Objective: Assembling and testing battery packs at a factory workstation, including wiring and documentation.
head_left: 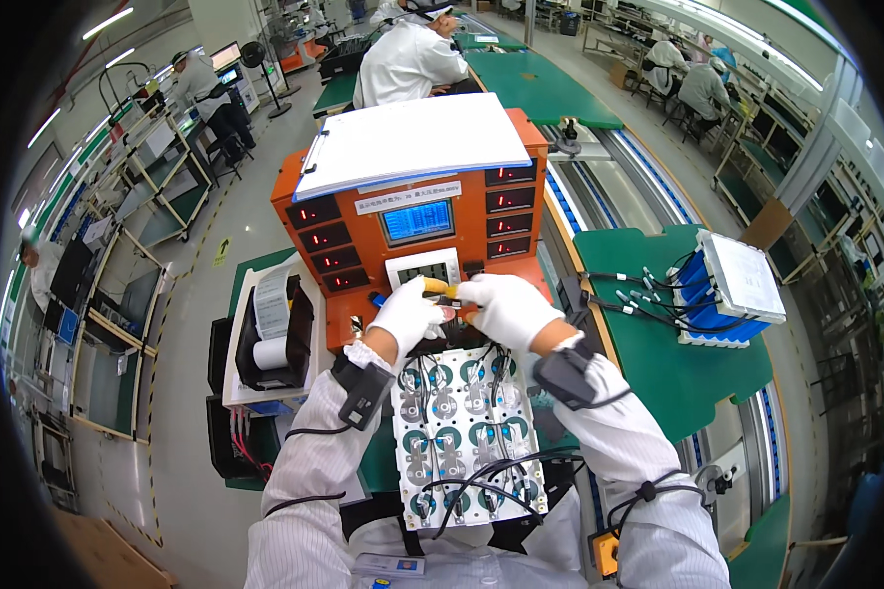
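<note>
My left hand (406,319), in a white glove with yellow fingertips, is at the front of an orange test box (368,231). My right hand (509,312), gloved alike, faces it, and their fingertips nearly meet. Both hands have closed fingers; whatever they pinch is too small and hidden to name. Just below them lies a white battery module (462,422) with rows of round cells, metal tabs and blue dots. Black cables (491,481) cross its top, and some run up under my right hand. Behind my fingers stands a small white-framed display (422,270).
A white sheet on a clipboard (413,142) covers the box's top. Left of it sits a label printer (275,339). To the right, a blue-and-white battery pack (727,290) with black leads rests on a green board (638,363) over conveyor rails. A person (408,59) works beyond.
</note>
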Motion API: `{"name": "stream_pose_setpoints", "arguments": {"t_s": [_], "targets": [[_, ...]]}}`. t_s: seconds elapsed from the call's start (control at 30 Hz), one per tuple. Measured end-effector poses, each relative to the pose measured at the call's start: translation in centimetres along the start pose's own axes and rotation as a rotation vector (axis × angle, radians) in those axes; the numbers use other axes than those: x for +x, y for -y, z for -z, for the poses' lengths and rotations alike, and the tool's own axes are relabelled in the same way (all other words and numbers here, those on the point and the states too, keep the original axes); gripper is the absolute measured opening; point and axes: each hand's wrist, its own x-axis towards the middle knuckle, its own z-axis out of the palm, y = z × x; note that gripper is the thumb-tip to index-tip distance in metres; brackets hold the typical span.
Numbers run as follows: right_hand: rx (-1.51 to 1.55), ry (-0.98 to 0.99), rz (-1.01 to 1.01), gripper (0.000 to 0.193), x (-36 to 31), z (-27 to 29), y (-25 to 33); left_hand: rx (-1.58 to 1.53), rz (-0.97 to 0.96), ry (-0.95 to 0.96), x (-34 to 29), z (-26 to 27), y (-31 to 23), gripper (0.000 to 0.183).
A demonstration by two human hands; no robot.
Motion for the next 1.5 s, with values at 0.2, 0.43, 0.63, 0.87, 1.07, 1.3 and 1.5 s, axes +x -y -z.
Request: {"name": "stream_pose_setpoints", "arguments": {"t_s": [0.2, 0.43, 0.63, 0.87, 1.07, 1.3, 1.5], "targets": [[-0.217, 0.056, 0.027, 0.018, 1.7, -1.5, 0.4, -0.096, 0.081, 0.035, 0.1, 0.5, -0.3, 0.03], [0.026, 0.347, -0.286, 0.022, 2.8, -2.6, -1.8, 1.006, -0.563, -0.044, -0.1, 1.3, 0.3, 0.022], [-0.003, 0.374, -0.257, 0.022, 3.4, -4.0, -3.5, 1.134, -0.359, -0.083, 0.6, 0.3, 0.0, 0.019], [0.048, 0.362, -0.287, 0.021, 3.0, -4.0, -3.4, 1.171, -0.352, -0.142, 0.6, -0.1, 0.4, 0.018], [-0.022, 0.373, -0.261, 0.022, 3.2, -4.0, -3.3, 1.167, -0.367, -0.139, 0.5, 0.2, 0.8, 0.02], [-0.078, 0.413, -0.266, 0.023, 3.4, -4.3, -3.6, 1.18, -0.334, -0.132, 0.3, -0.5, 0.3, 0.02], [-0.091, 0.429, -0.265, 0.027, 2.6, -3.4, -2.9, 1.146, -0.362, -0.147, 0.2, -0.6, 0.5, 0.019]]}}
